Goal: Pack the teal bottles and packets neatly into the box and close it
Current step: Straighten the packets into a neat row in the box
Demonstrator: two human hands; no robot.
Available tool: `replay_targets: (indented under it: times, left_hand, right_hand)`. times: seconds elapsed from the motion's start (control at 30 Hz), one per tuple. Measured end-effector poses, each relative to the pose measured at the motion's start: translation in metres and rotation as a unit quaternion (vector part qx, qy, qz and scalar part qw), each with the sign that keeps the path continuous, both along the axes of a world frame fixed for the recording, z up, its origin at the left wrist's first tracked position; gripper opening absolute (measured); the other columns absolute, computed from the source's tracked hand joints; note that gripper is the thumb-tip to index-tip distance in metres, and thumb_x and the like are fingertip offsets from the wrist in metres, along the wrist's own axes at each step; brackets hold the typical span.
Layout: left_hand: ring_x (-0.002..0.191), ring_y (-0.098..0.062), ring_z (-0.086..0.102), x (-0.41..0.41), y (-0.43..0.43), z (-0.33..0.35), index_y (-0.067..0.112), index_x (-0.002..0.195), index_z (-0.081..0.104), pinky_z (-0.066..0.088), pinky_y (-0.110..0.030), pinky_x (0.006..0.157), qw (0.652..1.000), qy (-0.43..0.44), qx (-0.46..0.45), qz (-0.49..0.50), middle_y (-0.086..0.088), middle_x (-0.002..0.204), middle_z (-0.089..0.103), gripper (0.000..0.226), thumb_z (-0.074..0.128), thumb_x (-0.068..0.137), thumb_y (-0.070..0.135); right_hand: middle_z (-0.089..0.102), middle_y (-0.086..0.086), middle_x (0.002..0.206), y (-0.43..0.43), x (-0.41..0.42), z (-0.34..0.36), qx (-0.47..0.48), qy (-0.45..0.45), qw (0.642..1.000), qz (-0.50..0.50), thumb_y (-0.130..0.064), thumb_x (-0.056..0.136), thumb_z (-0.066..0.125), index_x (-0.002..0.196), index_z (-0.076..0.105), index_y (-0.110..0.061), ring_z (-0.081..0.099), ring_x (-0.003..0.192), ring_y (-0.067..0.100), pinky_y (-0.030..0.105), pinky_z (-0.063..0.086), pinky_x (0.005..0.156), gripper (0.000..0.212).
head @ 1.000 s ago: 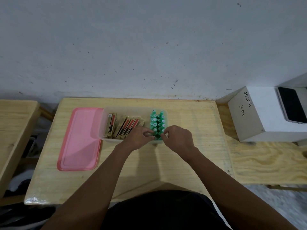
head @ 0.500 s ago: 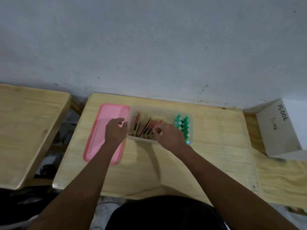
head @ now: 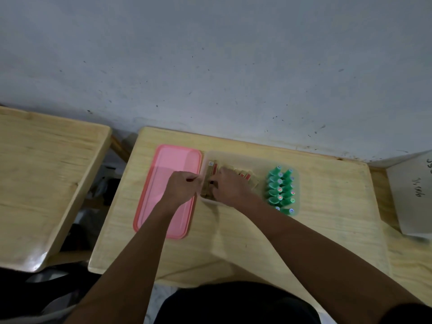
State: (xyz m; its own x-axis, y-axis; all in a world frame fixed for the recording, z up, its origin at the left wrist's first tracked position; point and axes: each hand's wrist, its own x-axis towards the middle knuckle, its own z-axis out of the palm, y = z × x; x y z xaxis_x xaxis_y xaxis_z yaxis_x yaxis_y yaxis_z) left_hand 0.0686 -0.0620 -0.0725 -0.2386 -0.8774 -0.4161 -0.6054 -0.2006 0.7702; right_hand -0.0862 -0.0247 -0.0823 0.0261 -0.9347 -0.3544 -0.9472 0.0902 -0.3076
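While the right hand (head: 230, 187), grip unseen, covers the packets (head: 211, 169), the left hand (head: 182, 188) clenches the box (head: 233, 156) wall, over the crosswise lid (head: 173, 164) at centre-left.

Table (head: 327, 206) was pale wood with visible grain, smooth, with a low sheen. The neighbouring table (head: 42, 171) at left was the same wood and shone more at its near corner. Box (head: 247, 157) was translucent plastic, frosted in look. Lid (head: 173, 164) was pink plastic, smooth and faintly shiny. Teal bottles (head: 280, 188) appeared plastic; finish was blurred. Packets (head: 210, 174) looked like matt tan card. Wall (head: 210, 66) was matt, rough and speckled. White carton (head: 411, 195) at right looked matt and card-like.
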Motion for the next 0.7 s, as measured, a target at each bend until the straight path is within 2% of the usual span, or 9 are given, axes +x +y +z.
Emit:
replay_targets:
  times: [0.1,0.23,0.37,0.47,0.57,0.7]
  left_hand:
    - [0.082,-0.021,0.069,0.001,0.002,0.001,0.004,0.107,0.070,0.057,-0.033,0.082,1.000,0.014,0.001,0.000,-0.008,0.092,0.072,0.025,0.060,0.091,0.021]
    - [0.079,-0.024,0.070,0.004,0.000,-0.001,0.007,0.105,0.071,0.059,-0.037,0.079,0.999,0.028,0.018,0.001,-0.005,0.088,0.073,0.023,0.060,0.091,0.021]
    - [0.079,-0.022,0.070,0.005,0.000,-0.003,0.008,0.104,0.072,0.060,-0.033,0.077,0.999,0.036,0.032,0.009,-0.005,0.087,0.073,0.022,0.060,0.091,0.021]
    - [0.080,-0.031,0.070,0.004,0.001,-0.002,0.012,0.093,0.074,0.059,-0.039,0.077,0.999,0.041,0.029,0.009,-0.011,0.084,0.074,0.017,0.060,0.091,0.021]
    - [0.079,-0.031,0.070,0.004,0.001,-0.001,0.009,0.098,0.073,0.059,-0.040,0.077,0.999,0.046,0.027,0.011,-0.009,0.082,0.073,0.019,0.059,0.091,0.020]
    - [0.081,-0.029,0.070,0.004,0.002,0.000,0.009,0.104,0.071,0.059,-0.039,0.079,0.999,0.044,0.027,0.010,-0.005,0.085,0.073,0.021,0.059,0.091,0.020]
  right_hand:
    - [0.048,0.005,0.122,-0.010,-0.008,-0.001,-0.025,0.025,0.999,-0.029,-0.039,0.094,0.051,0.127,0.057,-0.024,0.047,0.113,0.022,0.036,0.046,0.075,0.036]
    - [0.040,0.006,0.133,-0.025,-0.012,-0.006,0.024,0.025,0.999,-0.020,-0.051,0.085,0.061,0.144,0.035,-0.028,0.040,0.123,0.023,0.038,0.049,0.082,0.069]
    - [0.037,0.006,0.135,-0.029,-0.011,-0.010,0.037,0.011,0.999,-0.024,-0.059,0.079,0.064,0.146,0.030,-0.027,0.036,0.126,0.024,0.039,0.046,0.083,0.082]
    - [0.036,0.006,0.132,-0.026,-0.008,-0.012,0.042,-0.010,0.998,-0.034,-0.068,0.067,0.070,0.146,0.027,-0.025,0.037,0.122,0.024,0.040,0.045,0.085,0.100]
    - [0.036,0.007,0.128,-0.022,-0.005,-0.015,0.040,-0.033,0.998,-0.040,-0.070,0.057,0.075,0.146,0.023,-0.020,0.037,0.118,0.024,0.043,0.047,0.090,0.114]
    - [0.034,0.007,0.127,-0.023,-0.008,-0.016,0.044,-0.057,0.997,-0.034,-0.064,0.056,0.080,0.146,0.022,-0.018,0.035,0.117,0.023,0.041,0.045,0.093,0.116]
